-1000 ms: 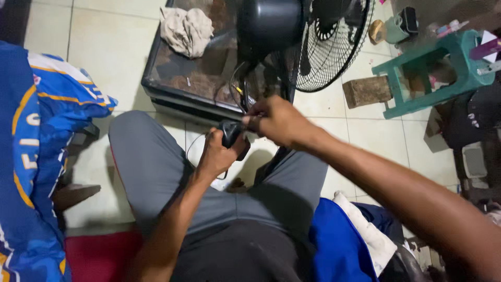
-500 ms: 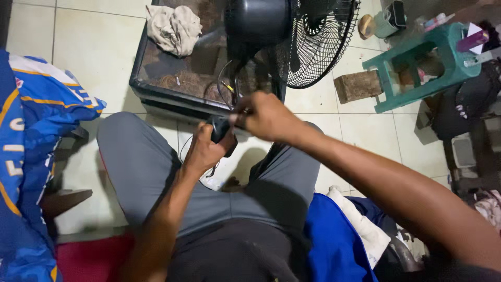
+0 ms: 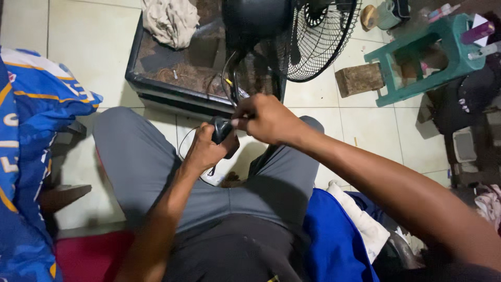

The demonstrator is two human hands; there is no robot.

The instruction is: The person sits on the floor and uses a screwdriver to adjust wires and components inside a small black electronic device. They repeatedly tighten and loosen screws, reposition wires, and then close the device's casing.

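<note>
No screens or signs show. On the green stool [image 3: 443, 55] at upper right lie a purple tube [image 3: 477, 32] with a white paper slip [image 3: 479, 21] beside it; their labels are too small to tell.

Small black part [image 3: 222, 130], gripped near the wires: smooth, glossy plastic. Fan guard [image 3: 318, 39], far: thin black metal wire. Motor housing [image 3: 258, 18]: glossy black plastic. Low table [image 3: 182, 68]: worn, scuffed top is seen. Rag [image 3: 169, 21]: crumpled pale cloth. Block [image 3: 359, 79]: rough wood. Stool [image 3: 417, 62], right: matt green plastic. Floor [image 3: 94, 47]: smooth, pale tiles.
</note>
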